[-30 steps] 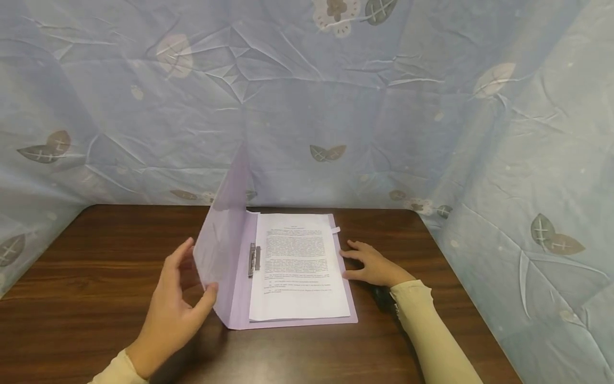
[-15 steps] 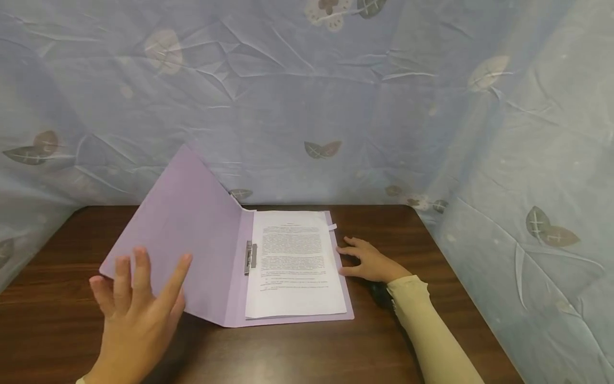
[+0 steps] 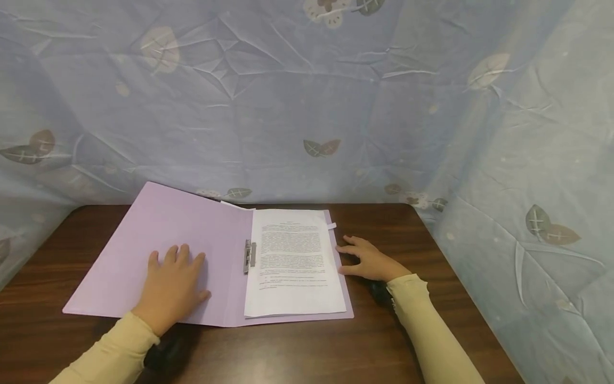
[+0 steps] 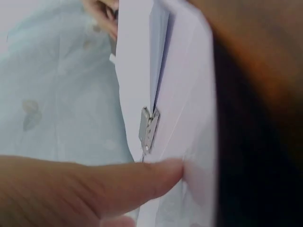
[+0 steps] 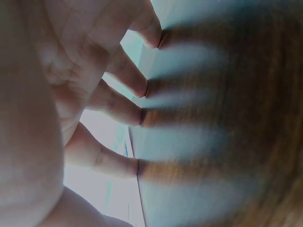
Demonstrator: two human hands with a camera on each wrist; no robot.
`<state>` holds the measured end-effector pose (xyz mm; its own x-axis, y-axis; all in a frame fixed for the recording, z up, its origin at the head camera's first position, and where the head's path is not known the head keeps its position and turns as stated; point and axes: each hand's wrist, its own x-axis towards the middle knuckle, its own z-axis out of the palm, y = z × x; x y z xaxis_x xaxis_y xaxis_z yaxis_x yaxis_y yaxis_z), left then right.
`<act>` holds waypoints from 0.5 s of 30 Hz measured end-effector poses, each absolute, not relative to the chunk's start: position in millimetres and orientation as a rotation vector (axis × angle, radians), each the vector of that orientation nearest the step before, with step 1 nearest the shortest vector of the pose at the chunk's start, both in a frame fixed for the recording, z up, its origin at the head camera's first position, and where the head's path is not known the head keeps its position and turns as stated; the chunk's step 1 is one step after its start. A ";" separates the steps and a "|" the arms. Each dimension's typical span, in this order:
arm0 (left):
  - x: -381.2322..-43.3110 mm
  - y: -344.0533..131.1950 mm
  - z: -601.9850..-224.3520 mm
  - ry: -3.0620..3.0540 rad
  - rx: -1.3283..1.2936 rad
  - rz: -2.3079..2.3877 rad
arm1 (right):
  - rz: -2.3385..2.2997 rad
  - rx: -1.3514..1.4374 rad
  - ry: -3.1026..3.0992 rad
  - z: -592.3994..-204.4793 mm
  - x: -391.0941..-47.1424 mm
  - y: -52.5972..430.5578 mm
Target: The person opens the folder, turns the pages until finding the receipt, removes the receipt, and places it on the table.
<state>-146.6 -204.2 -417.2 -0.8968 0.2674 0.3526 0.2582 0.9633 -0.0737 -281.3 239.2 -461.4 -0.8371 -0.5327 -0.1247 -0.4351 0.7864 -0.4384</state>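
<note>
The surface is a dark brown wood-grain tabletop (image 3: pixel 268 362) with rounded far corners. Pale blue, creased cloth (image 3: pixel 273 117) printed with leaves and flowers hangs behind it and along both sides.

Count: one folder (image 3: pixel 134 229), one metal clip (image 3: pixel 247 257), one white tab (image 3: pixel 332 226), one stack of paper (image 3: pixel 292 305) whose sheets cannot be counted, and two hands in cream sleeves (image 3: pixel 431 330).

The folder is plain lavender and sits opened out on the tabletop, left of the right hand (image 3: pixel 369 260). Its left cover reaches above the tabletop's far edge in the head view. The clip stands near the fold, at the paper's left edge; the tab projects from the right edge. The top sheet carries small, unreadable print.

The left hand (image 3: pixel 172 290) rests on the left cover, fingers spread. The right hand's fingers are extended and apart, fingertips on the tabletop beside the folder's right edge.
</note>
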 end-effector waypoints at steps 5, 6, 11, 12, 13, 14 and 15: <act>-169.7 -197.4 -416.4 -2.951 -0.343 -0.057 | -0.598 -0.763 2.739 -462.9 -280.4 238.8; -173.6 -196.5 -416.3 -2.979 -0.340 -0.071 | -0.597 -0.763 2.739 -463.0 -280.3 238.8; -191.0 -195.6 -417.0 -3.087 -0.332 -0.156 | -0.613 -0.744 2.733 -460.7 -278.9 239.1; -194.8 -196.1 -417.9 -3.100 -0.338 -0.168 | -0.615 -0.751 2.733 -460.2 -278.7 239.0; -198.3 -196.5 -418.9 -3.110 -0.350 -0.183 | -0.616 -0.750 2.732 -459.9 -278.7 239.2; -201.9 -196.8 -420.0 -3.119 -0.367 -0.195 | -0.612 -0.753 2.733 -460.1 -278.9 239.4; -205.4 -196.9 -421.6 -3.122 -0.387 -0.202 | -0.611 -0.752 2.732 -460.5 -279.4 239.6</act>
